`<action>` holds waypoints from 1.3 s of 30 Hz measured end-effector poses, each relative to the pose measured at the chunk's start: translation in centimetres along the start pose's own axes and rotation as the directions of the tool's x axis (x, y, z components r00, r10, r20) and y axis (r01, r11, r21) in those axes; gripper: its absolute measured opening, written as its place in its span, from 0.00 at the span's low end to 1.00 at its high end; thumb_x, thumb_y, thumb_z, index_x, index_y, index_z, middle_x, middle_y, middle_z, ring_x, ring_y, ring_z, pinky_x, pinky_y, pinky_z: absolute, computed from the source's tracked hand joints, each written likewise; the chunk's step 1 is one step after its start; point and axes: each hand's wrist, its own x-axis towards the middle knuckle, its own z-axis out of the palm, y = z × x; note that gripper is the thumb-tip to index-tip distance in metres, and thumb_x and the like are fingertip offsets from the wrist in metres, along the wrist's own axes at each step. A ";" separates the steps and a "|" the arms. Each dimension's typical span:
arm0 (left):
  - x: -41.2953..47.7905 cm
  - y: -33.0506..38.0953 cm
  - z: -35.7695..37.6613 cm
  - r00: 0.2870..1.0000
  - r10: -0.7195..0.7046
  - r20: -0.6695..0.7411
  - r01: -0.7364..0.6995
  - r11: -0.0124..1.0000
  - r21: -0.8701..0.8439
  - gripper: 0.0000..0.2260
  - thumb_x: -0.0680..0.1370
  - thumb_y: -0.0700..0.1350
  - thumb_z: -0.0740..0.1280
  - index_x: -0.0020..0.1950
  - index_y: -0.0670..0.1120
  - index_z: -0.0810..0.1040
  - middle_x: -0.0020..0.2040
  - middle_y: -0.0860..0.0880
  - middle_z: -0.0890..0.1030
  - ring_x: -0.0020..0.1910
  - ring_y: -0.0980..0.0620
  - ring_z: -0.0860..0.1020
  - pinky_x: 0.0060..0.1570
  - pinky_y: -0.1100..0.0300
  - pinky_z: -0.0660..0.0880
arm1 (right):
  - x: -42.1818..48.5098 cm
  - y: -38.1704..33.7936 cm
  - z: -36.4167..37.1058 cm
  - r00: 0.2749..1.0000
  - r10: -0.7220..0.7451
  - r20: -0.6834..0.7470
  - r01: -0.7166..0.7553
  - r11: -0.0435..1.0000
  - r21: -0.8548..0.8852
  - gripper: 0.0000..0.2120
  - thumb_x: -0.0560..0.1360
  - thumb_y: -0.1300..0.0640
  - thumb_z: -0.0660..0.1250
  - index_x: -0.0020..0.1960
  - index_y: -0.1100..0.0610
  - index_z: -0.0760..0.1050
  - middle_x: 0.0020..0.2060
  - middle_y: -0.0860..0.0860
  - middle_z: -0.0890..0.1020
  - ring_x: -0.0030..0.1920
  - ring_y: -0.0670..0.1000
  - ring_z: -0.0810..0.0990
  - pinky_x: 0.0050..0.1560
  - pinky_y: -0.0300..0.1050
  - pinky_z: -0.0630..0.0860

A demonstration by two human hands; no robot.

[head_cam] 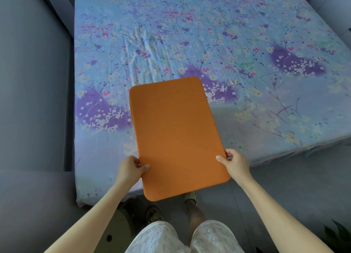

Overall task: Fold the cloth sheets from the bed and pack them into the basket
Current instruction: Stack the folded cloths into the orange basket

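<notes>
The orange cloth sheet [176, 137] occupies the centre of the frame, held flat above the near edge of the bed [190, 34]. It appears already folded into a rounded rectangle, and a second layer shows faintly along its left edge. The left hand [131, 169] grips the lower left edge, thumb on top and fingers curled beneath. The right hand [235, 164] grips the lower right edge in the same manner. Both hands are closed on the cloth and hold nothing else.

The flowered bedsheet [133, 43] remains spread on the mattress, wrinkled in the upper left of the frame. A round tan object [117, 226] sits at lower left beside the person's feet; it is possibly the basket, but the view is too partial to confirm.

Hazards from this point:
- The far end is unsupported; tilting the cloth downward may let the layers slide apart
- Releasing one hand early lets the fold drop open
- The receptacle lies low and partly hidden by the arms, so a blind placement may miss it
</notes>
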 end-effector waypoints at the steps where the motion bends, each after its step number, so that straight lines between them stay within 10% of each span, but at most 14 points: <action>1: 0.1 -0.1 0.0 1.000 0.003 0.005 -0.003 1.000 -0.006 0.13 0.74 0.47 0.72 0.52 0.41 0.75 0.44 0.45 0.80 0.41 0.46 0.81 0.40 0.59 0.74 | 0.0 0.1 0.1 1.000 -0.001 0.003 0.001 1.000 0.011 0.16 0.73 0.49 0.70 0.57 0.56 0.77 0.49 0.49 0.81 0.49 0.52 0.79 0.53 0.53 0.76; 15: 4.4 1.9 0.0 0.986 -0.083 -0.145 0.029 0.940 -0.341 0.14 0.76 0.48 0.68 0.57 0.40 0.76 0.50 0.46 0.79 0.50 0.45 0.78 0.48 0.52 0.74 | 5.9 -6.2 0.6 0.991 -0.072 0.109 0.058 0.990 0.130 0.32 0.73 0.33 0.58 0.63 0.58 0.73 0.53 0.52 0.78 0.51 0.52 0.76 0.53 0.51 0.76; 21: 12.2 7.7 -2.6 0.954 -0.158 -0.254 -0.007 0.837 -0.547 0.15 0.79 0.45 0.65 0.63 0.39 0.73 0.55 0.47 0.76 0.52 0.48 0.74 0.50 0.57 0.69 | 14.5 -14.7 1.6 0.991 -0.085 0.103 0.058 0.968 0.242 0.09 0.81 0.54 0.59 0.57 0.56 0.74 0.47 0.48 0.79 0.48 0.49 0.76 0.53 0.48 0.74; 26: 18.4 11.1 -4.3 0.948 -0.213 -0.237 0.027 0.795 -0.605 0.18 0.83 0.48 0.54 0.70 0.42 0.66 0.62 0.45 0.72 0.57 0.46 0.71 0.51 0.56 0.65 | 19.7 -19.6 2.0 0.979 -0.073 0.188 0.005 0.941 0.340 0.17 0.82 0.52 0.56 0.66 0.58 0.69 0.61 0.54 0.76 0.60 0.52 0.75 0.63 0.47 0.71; 35: 23.9 10.6 -4.3 0.930 -0.282 -0.235 0.074 0.771 -0.633 0.18 0.82 0.52 0.55 0.62 0.41 0.72 0.51 0.47 0.73 0.48 0.49 0.70 0.48 0.55 0.65 | 25.0 -22.0 4.3 0.988 0.082 0.129 -0.124 0.926 0.357 0.20 0.79 0.51 0.62 0.55 0.70 0.75 0.52 0.67 0.79 0.55 0.66 0.77 0.56 0.54 0.74; 38: 25.0 10.6 -4.2 0.922 -0.310 -0.230 0.105 0.775 -0.623 0.14 0.82 0.53 0.55 0.57 0.45 0.73 0.50 0.48 0.74 0.49 0.47 0.71 0.49 0.54 0.66 | 25.7 -22.8 4.7 0.986 0.112 0.124 -0.150 0.920 0.362 0.19 0.78 0.52 0.64 0.54 0.70 0.75 0.60 0.58 0.68 0.50 0.57 0.79 0.52 0.48 0.73; 39: 25.1 10.8 -4.2 0.921 -0.305 -0.241 0.101 0.787 -0.609 0.13 0.82 0.53 0.55 0.55 0.46 0.73 0.48 0.48 0.75 0.48 0.47 0.71 0.50 0.54 0.66 | 26.0 -22.7 4.9 0.985 0.109 0.131 -0.150 0.917 0.370 0.20 0.78 0.51 0.64 0.55 0.70 0.75 0.46 0.47 0.66 0.49 0.56 0.78 0.52 0.47 0.72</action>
